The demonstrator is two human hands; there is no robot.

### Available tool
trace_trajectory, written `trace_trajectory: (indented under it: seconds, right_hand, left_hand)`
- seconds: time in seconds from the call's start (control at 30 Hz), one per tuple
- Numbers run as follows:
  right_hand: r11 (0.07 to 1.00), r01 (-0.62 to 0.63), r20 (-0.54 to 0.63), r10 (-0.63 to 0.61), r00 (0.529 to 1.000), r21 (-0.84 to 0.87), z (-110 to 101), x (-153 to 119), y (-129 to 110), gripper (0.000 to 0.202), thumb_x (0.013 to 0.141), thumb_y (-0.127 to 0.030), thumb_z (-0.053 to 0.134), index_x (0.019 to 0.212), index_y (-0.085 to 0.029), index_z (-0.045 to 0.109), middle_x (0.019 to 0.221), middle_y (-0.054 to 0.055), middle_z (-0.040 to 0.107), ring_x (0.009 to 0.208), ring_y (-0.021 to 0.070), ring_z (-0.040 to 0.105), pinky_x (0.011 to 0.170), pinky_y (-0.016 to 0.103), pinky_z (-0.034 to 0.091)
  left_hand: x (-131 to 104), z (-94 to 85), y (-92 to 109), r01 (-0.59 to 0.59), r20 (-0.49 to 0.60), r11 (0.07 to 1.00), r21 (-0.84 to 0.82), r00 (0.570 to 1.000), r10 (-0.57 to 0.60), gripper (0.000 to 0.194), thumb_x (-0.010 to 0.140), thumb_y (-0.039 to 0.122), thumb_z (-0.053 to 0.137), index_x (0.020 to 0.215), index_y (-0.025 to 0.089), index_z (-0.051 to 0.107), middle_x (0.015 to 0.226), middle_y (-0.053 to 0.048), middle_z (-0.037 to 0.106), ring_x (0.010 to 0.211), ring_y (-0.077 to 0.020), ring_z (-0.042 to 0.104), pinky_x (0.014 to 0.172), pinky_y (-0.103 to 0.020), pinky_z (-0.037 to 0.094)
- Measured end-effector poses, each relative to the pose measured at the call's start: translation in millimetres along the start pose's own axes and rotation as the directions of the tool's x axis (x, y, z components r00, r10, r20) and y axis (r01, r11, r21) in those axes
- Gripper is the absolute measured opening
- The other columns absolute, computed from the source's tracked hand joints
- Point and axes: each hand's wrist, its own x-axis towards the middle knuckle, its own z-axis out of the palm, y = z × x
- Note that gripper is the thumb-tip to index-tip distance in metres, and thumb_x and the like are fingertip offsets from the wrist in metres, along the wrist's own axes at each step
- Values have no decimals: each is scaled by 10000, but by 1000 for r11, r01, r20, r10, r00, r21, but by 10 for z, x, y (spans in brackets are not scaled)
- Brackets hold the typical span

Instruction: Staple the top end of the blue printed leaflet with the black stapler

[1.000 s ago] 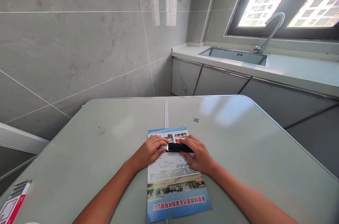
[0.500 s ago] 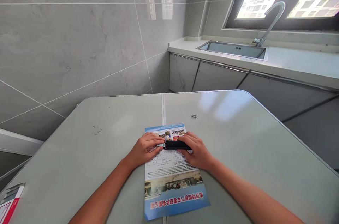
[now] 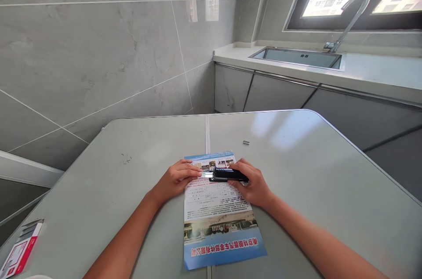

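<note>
A black stapler (image 3: 227, 174) lies crosswise above a printed leaflet (image 3: 220, 224), a silver metal part (image 3: 207, 175) sticking out of its left end. My right hand (image 3: 251, 182) is closed around the stapler's right end, thumb on the near side and fingers on the far side. With fingertips pinched together, my left hand (image 3: 180, 179) grips the tip of the silver part. The leaflet is blue at both ends, with small photos and lines of text, and both hands rest over its upper half.
A short piece of staples (image 3: 245, 142) lies on the grey table (image 3: 158, 143) beyond the leaflet. At the lower left is a red and white box (image 3: 22, 248). Behind the table are a tiled wall and a counter with a sink (image 3: 296, 57) and a faucet (image 3: 351, 22).
My hands have moved a little apart, and more of the silver part shows at the stapler's left end. The whole view has shifted slightly.
</note>
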Motion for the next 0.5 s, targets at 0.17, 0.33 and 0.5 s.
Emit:
trace_trajectory:
  seconds: [0.17,0.33,0.5]
  right_hand:
    - [996,40,47,-44,998,74,-2,24,-118,245,895,-212,702,1130,-237,637,946,58,706,882,232,607,748,352,511]
    - [991,96,115,-107,988,96,105,-6,-246,207,909,-200,670,1108,-239,634,882,48,684,828,224,554,750,373,485]
    - [989,112,121,-123,985,99,103,-2,-255,232,909,-195,678,1134,-243,651,916,53,710,869,230,576,787,388,506]
  left_hand:
    - [-8,110,117,256,-31,960,-112,965,-260,381,967,299,689,1324,288,556,1115,-37,771,1072,-202,706,990,-402,539]
    - [65,251,227,109,46,990,-87,993,-106,242,1002,390,629,1199,251,613,1114,-60,740,1057,-211,659,975,-379,510]
    - [109,249,204,84,21,994,-64,996,-83,289,995,452,619,1181,231,605,1151,-91,720,1096,-233,643,986,-392,500]
